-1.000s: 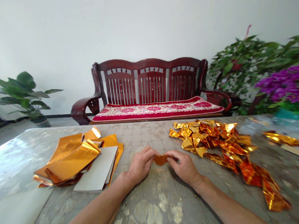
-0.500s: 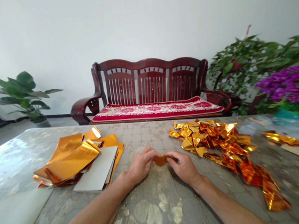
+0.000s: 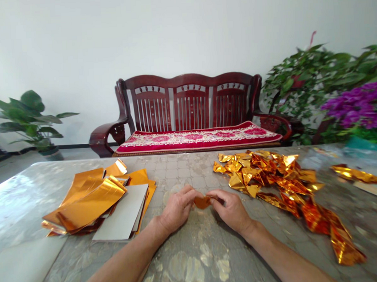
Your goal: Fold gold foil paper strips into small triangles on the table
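Note:
Between my two hands is a small folded piece of gold foil paper [image 3: 202, 202], held just over the middle of the table. My left hand [image 3: 180, 206] pinches its left end, and my right hand [image 3: 229, 208] grips the right end, fingers curled. Parts of the paper are hidden behind my fingers. To the left lies a loose stack of gold foil paper sheets [image 3: 90, 201], some showing a pale back [image 3: 122, 211]. On the right is a heap of folded gold foil pieces [image 3: 266, 175], trailing toward the near right.
The table [image 3: 188, 263] has a patterned, glossy cover. A pale sheet [image 3: 24, 267] lies at the near left. Clear plastic [image 3: 322, 157] and another gold piece [image 3: 357, 175] are at the far right. Behind stand a wooden bench [image 3: 191, 103] and potted plants [image 3: 32, 119].
Almost nothing differs. Both hands stay in place on the foil paper, with only a slight shift of the fingers.

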Available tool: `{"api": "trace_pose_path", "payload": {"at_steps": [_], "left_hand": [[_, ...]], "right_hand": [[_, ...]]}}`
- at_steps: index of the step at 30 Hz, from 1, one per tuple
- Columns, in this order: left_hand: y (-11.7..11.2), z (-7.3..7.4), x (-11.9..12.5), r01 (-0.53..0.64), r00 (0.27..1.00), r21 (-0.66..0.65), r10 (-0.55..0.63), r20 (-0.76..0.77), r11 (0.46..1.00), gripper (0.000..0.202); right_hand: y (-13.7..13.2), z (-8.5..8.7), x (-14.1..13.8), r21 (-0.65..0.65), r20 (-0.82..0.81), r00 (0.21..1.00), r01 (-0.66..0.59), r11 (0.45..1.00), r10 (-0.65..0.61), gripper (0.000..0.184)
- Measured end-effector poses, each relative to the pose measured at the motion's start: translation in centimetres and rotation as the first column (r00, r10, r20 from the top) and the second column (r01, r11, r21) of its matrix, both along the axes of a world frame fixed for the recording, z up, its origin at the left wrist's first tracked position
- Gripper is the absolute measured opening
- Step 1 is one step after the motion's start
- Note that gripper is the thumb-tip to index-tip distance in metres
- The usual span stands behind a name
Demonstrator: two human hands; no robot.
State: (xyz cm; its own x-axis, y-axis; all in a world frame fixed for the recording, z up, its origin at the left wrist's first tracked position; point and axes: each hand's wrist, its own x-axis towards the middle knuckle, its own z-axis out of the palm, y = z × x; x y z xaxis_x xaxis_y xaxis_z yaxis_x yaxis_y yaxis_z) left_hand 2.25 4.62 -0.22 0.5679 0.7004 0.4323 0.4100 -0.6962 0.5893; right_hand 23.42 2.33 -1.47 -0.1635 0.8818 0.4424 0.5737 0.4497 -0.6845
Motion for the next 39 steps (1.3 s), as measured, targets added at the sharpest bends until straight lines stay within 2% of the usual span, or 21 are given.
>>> {"api": "trace_pose_path", "payload": {"at_steps": [8,14,21,28,34,39], "left_hand": [[0.31,-0.58,0.13,-0.067,0.995,-0.032,0.069,0.068,0.997,0.029],[0.43,-0.70,0.24,-0.054,0.996,-0.062,0.059,0.067,0.997,0.028],[0.48,-0.80,0.24,-0.034,0.999,-0.021,0.035,0.031,0.999,0.029],[0.37,-0.82,0.08,-0.027,0.999,-0.018,0.028,0.021,0.999,0.030],[0.29,-0.67,0.11,-0.015,1.000,-0.010,0.015,0.013,1.000,0.033],[0.34,-0.78,0.13,0.000,0.999,0.002,0.000,0.032,1.000,0.030]], "right_hand": [[-0.44,0.39,0.09,0.077,0.038,0.996,-0.087,0.993,0.084,0.020],[-0.38,0.38,0.09,0.023,0.062,0.996,-0.070,0.997,0.069,0.023],[-0.32,0.45,0.11,-0.008,0.104,0.993,-0.057,0.998,0.057,0.028],[-0.22,0.36,0.30,0.031,0.136,0.985,-0.109,0.994,0.104,0.030],[-0.36,0.43,0.31,-0.009,0.156,0.980,-0.124,0.992,0.124,0.026],[-0.35,0.47,0.37,0.009,0.139,0.975,-0.178,0.984,0.175,0.024]]}}
